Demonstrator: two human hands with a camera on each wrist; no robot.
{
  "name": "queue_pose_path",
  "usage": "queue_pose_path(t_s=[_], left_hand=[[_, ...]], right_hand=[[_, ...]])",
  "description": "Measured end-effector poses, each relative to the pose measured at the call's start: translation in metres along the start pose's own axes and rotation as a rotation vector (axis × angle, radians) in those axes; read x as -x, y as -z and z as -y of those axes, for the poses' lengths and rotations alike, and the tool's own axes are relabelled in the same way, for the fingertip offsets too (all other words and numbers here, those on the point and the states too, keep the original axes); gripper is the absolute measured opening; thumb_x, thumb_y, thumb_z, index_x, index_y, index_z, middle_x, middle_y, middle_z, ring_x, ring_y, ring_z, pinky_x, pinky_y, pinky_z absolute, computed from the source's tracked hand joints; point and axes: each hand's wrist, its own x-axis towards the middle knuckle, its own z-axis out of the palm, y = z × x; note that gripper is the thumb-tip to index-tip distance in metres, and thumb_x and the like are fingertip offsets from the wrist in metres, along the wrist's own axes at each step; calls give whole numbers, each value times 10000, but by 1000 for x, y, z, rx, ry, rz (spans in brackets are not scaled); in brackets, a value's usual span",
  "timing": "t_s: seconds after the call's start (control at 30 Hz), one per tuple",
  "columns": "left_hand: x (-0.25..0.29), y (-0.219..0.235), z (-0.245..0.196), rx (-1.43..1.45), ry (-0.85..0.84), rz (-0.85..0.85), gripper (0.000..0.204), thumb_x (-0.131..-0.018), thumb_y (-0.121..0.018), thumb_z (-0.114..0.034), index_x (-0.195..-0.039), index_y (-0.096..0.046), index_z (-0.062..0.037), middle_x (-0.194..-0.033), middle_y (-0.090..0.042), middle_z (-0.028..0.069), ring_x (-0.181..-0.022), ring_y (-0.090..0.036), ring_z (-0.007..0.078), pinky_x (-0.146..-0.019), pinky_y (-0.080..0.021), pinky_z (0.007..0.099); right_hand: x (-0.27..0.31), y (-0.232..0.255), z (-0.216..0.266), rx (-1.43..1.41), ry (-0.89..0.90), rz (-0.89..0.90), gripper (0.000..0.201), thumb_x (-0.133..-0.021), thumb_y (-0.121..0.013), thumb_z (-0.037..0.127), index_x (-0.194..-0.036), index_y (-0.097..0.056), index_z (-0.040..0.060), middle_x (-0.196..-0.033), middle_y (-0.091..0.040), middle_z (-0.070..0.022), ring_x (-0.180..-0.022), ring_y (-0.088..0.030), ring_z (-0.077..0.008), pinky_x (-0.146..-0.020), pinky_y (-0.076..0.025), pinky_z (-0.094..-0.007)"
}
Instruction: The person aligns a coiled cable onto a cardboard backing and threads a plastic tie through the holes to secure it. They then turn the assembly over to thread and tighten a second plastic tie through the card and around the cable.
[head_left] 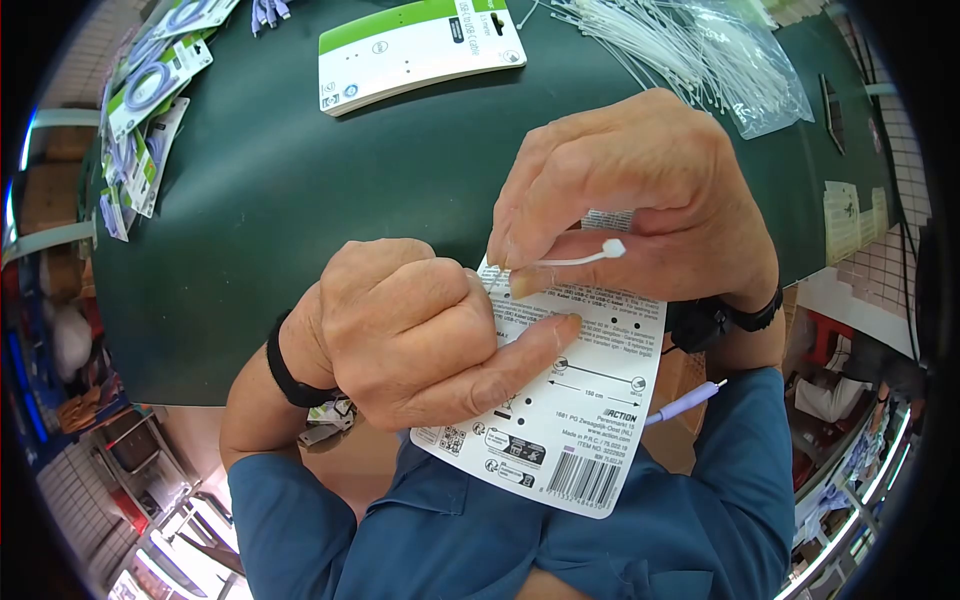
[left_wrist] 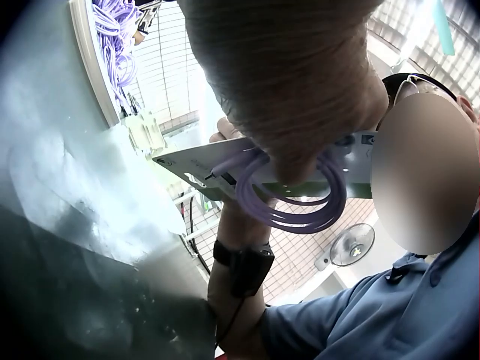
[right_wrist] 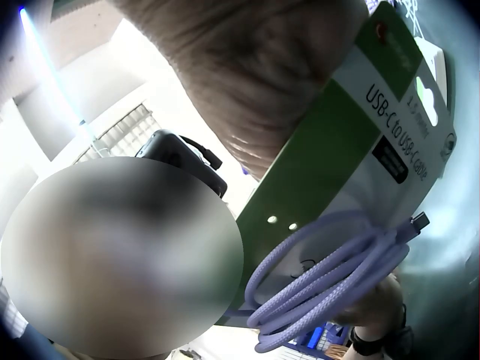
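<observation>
The person holds a white printed cardboard backing card [head_left: 560,400] upright above the edge of the dark green table [head_left: 250,200], printed back toward the head camera. The left hand [head_left: 400,330] is curled around the card's left edge, thumb pressed flat across the print, so it is clamped on the card. The right hand [head_left: 630,200] pinches a thin white plastic cable tie [head_left: 585,258] between thumb and forefinger at the card's top, with the tie's small square head sticking out to the right.

On the card's front, seen from the wrist cameras, a coiled lilac braided USB cable [right_wrist: 330,285] lies against the green and white face; one lilac plug end [head_left: 685,403] pokes out beside the card in the head view.

The likely trouble lies in the threading. The tie is slim and slippery, held only at the fingertips, so it could slip free or miss the small punched hole. If the left hand's grip loosens, the coil behind could sag or shift off its holes, and the tie would then close around only part of the loops. Pulling hard might also tear the card at the hole.

Farther back lie a stack of green and white cards [head_left: 420,45], a clear bag of white ties [head_left: 700,50] and finished packs [head_left: 150,90] at the left
</observation>
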Motion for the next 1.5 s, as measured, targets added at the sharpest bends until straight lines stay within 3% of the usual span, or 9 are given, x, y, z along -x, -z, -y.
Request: queue_pose_path(t_s=[0.4,0.67,0.8,0.9,0.97,1.03,1.2,1.37,1.5], left_hand=[[-1,2,-3,-68,58,26,442,-716,-814,-226,-1134,-768,-90,-694,-508,-40,-553,-454,79,-449,-310,239],[-5,1,-1,-44,116,-20,482,-681,-848,-207,-1141,-772,-88,-770,-601,5,-629,-595,129,-506,-450,262],[-5,3,4,47,186,-8,480,-677,-856,-162,-1139,-772,-62,-780,-628,41,-662,-625,153,-527,-479,281],[-1,0,9,134,418,-124,389,-787,-834,-108,-1156,-750,-16,-808,-667,55,-678,-644,157,-539,-506,283],[0,-12,15,532,942,-531,239,-919,-749,-82,-1135,-713,13,-831,-690,50,-683,-650,130,-525,-504,258],[-13,-6,27,559,1002,-611,217,-942,-726,-93,-1131,-696,10,-844,-689,44,-682,-646,118,-519,-497,247],[-41,-9,49,753,1133,-850,168,-986,-676,-105,-1124,-642,-16,-881,-682,32,-658,-613,73,-486,-451,220],[-49,-25,57,888,1092,-898,239,-1001,-668,-144,-1224,-593,-100,-972,-664,0,-707,-602,53,-510,-403,224],[-59,-39,52,876,1095,-980,183,-979,-693,-102,-1137,-613,-56,-878,-649,12,-621,-566,59,-474,-419,223]], right_hand=[[1,2,2,-61,-187,134,182,-700,-855,-29,-804,-736,60,-803,-685,-38,-715,-677,-173,-620,-526,-282],[-1,4,0,-118,-214,103,183,-741,-856,-31,-841,-722,45,-822,-693,-40,-724,-668,-135,-620,-515,-256],[-4,8,4,-73,-173,-96,186,-798,-841,-32,-922,-713,21,-865,-702,-39,-738,-655,-91,-610,-499,-231],[-5,17,2,-42,-206,-810,198,-837,-816,-43,-989,-694,-5,-910,-704,-50,-751,-643,-71,-611,-494,-219],[-4,18,2,-16,-122,-855,173,-832,-801,-43,-966,-703,6,-887,-707,-48,-722,-640,-80,-610,-496,-225],[-3,15,2,16,10,-961,131,-822,-772,-41,-921,-723,29,-840,-712,-43,-662,-635,-97,-606,-501,-238],[-8,-6,-4,503,386,-498,221,-807,-794,-90,-979,-721,27,-913,-711,-98,-698,-631,-189,-544,-487,-292],[-14,-14,-16,805,441,-426,346,-682,-830,-68,-996,-755,55,-906,-710,-71,-684,-617,-218,-559,-502,-318],[-13,-8,-23,969,418,-474,397,-635,-837,-46,-1008,-767,72,-894,-709,-42,-677,-611,-213,-566,-497,-321]])
